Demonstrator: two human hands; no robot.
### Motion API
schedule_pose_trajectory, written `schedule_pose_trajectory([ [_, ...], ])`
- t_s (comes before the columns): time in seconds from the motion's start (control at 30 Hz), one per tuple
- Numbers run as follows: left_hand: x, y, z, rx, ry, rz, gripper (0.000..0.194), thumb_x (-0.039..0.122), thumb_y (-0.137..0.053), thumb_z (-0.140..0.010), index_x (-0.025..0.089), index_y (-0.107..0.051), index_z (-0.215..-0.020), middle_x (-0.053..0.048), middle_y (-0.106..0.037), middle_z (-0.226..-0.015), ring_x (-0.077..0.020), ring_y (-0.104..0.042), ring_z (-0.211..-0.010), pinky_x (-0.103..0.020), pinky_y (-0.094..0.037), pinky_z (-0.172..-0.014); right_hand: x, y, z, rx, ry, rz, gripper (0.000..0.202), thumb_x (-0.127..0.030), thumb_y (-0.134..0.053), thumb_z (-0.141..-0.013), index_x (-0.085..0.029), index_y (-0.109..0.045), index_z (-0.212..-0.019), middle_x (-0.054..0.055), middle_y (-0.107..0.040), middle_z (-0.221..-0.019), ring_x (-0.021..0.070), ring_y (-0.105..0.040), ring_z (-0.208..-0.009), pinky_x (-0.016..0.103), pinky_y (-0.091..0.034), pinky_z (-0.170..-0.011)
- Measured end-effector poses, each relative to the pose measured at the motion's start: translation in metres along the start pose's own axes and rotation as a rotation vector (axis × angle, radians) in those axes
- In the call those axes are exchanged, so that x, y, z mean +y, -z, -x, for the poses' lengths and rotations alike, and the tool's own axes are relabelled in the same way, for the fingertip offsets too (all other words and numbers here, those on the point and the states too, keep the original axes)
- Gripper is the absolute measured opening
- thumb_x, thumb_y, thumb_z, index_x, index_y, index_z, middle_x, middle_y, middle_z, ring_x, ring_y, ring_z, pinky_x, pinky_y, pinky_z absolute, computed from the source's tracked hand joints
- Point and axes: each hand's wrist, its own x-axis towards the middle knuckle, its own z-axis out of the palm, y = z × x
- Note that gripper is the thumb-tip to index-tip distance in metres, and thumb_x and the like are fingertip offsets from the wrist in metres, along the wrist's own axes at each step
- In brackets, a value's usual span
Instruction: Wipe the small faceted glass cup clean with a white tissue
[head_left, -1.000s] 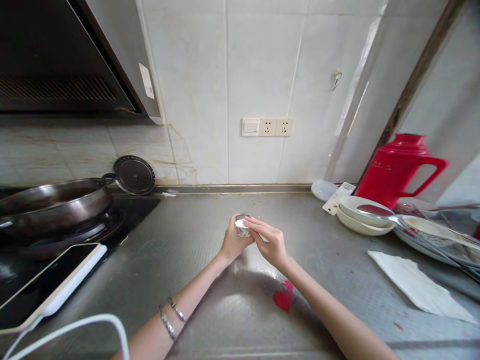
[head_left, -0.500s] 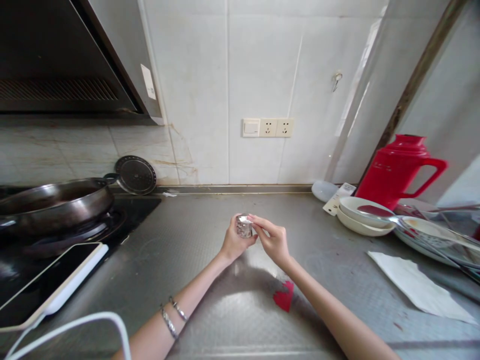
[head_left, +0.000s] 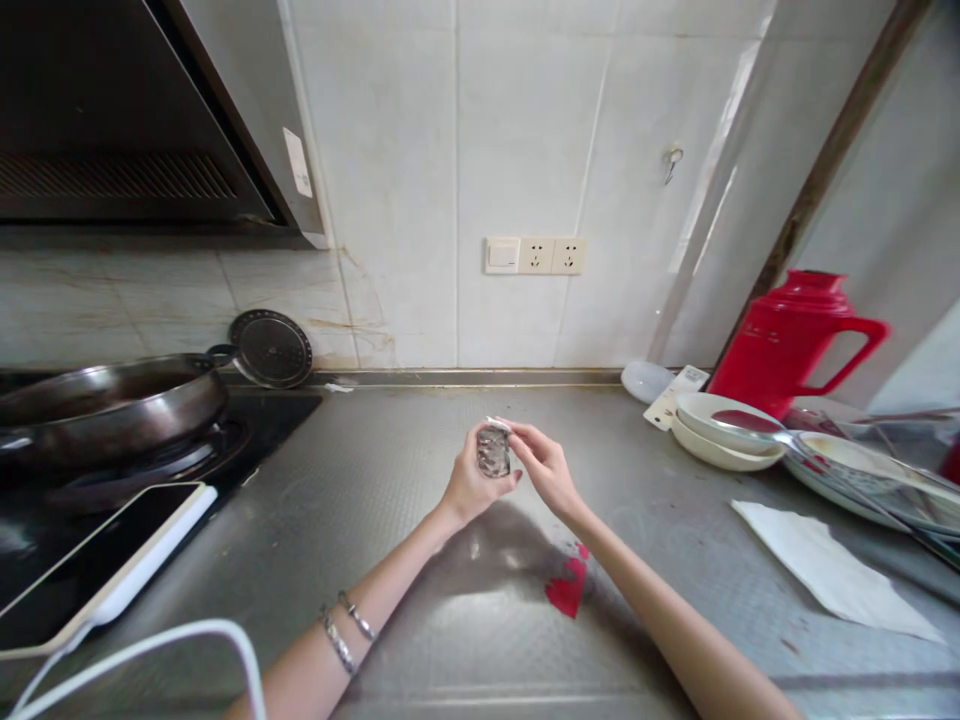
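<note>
Pan (head_left: 112, 410) left, bowls (head_left: 727, 445) right

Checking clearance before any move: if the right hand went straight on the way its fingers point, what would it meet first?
The right hand would likely meet the small glassy container in the left hand; the fingertips look near its top, though depth is unclear.

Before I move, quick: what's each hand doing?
Left hand: closed around a small silvery container.
Right hand: fingers at its white top; whether they grip it cannot be told.
</note>
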Motion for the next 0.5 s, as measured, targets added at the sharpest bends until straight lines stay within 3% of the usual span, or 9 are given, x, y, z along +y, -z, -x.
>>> schedule_pose_trajectory([
  [0.17,0.0,0.012,-0.01,-0.026,0.184,0.033,0.057,0.033,-0.075,-0.064,0.017,-0.051,-0.112,-0.002,-0.065,-0.086,-0.0138,-0.061,-0.063,-0.021,-0.05,-0.043,0.007,0.008,-0.003,-0.258,-0.124,-0.176,0.051,-0.027,-0.061,-0.083,-0.028,-0.05,-0.133,0.006,-0.053,-0.138,0.0246,-0.056,-0.121,0.04,-0.052,-0.093],
  [0.27,0.0,0.017,-0.013,-0.03,0.234,0.028,0.051,0.035,-0.076,-0.063,0.016,-0.054,-0.105,-0.003,-0.066,-0.086,-0.0148,-0.063,-0.065,-0.021,-0.051,-0.042,0.013,0.01,-0.003,-0.336,-0.149,-0.242,0.061,-0.023,-0.063,-0.079,-0.031,-0.045,-0.137,0.006,-0.046,-0.144,0.0242,-0.052,-0.124,0.04,-0.05,-0.095],
  [0.37,0.001,0.019,-0.013,-0.039,0.25,-0.026,0.056,0.035,-0.078,-0.062,0.017,-0.055,-0.109,-0.005,-0.067,-0.09,-0.0168,-0.065,-0.07,-0.021,-0.051,-0.044,0.01,0.007,-0.002,-0.323,-0.179,-0.303,0.062,-0.022,-0.065,-0.078,-0.029,-0.045,-0.137,0.008,-0.047,-0.143,0.0245,-0.054,-0.122,0.039,-0.054,-0.09],
  [0.5,0.001,0.019,-0.011,-0.036,0.158,-0.159,0.065,0.035,-0.077,-0.064,0.019,-0.05,-0.121,-0.006,-0.069,-0.093,-0.0194,-0.067,-0.075,-0.026,-0.054,-0.054,0.006,0.001,-0.002,-0.291,-0.244,-0.367,0.059,-0.025,-0.066,-0.078,-0.026,-0.048,-0.134,0.01,-0.053,-0.137,0.0244,-0.062,-0.113,0.038,-0.058,-0.083],
])
